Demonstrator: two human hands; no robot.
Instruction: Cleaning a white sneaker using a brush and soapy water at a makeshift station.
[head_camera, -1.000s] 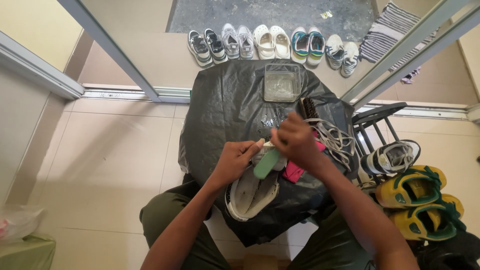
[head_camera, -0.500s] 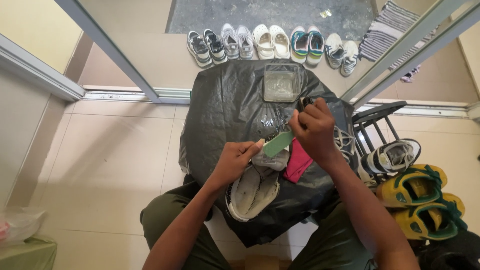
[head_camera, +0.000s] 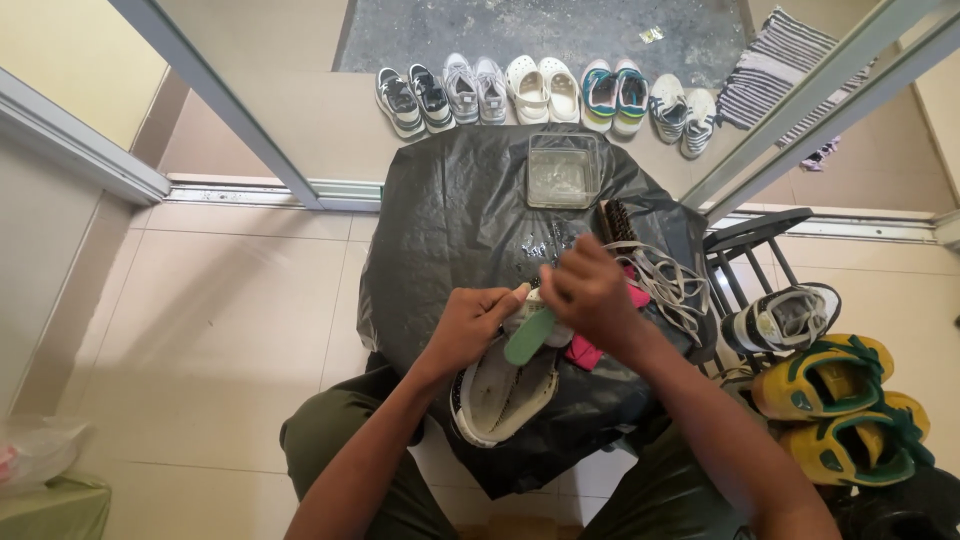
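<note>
Seated over a black plastic sheet (head_camera: 450, 220), you are working a green insole (head_camera: 529, 336) at the mouth of a grey-white sneaker (head_camera: 500, 388) that lies on the sheet in front of your lap. Your right hand (head_camera: 590, 295) has its fingers curled closed over the insole's upper end, and your left hand (head_camera: 468, 322) pinches the shoe's collar, thumb just beside the insole. The step in hand looks like getting the insole free of the shoe (or perhaps seating it; which way cannot be told). The next move would call for a firm left hold on the shoe while the right draws along its length. A clear square tub (head_camera: 563, 171) sits at the sheet's far edge, a brush (head_camera: 617, 221) and loose laces (head_camera: 672, 280) near your right hand.
</note>
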